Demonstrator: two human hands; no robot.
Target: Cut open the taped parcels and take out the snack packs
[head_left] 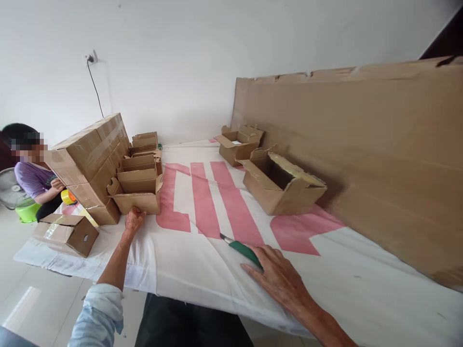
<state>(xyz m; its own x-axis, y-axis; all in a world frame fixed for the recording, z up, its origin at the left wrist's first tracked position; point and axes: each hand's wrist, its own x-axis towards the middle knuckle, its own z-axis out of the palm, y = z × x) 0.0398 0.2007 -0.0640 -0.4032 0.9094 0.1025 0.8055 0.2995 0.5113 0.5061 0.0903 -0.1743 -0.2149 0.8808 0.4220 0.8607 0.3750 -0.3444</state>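
Note:
My left hand (134, 219) has its fingers curled at the lower front edge of an open cardboard box (139, 202), the nearest in a row of open boxes. That box stands upright with its flaps raised. On the right, my right hand (273, 272) is around the rear of a green-handled utility knife (246, 252), thumb on one side and fingers on the other. The knife's metal tip points away to the left, over the cloth. Part of the handle is hidden under the hand.
A white cloth with red printing (206, 202) covers the table. Taped closed boxes (90, 159) are stacked at left, with another box (68, 231) in front. Two open boxes (285, 188) stand before a large cardboard sheet (347, 144). A person (34, 178) sits beyond the stack.

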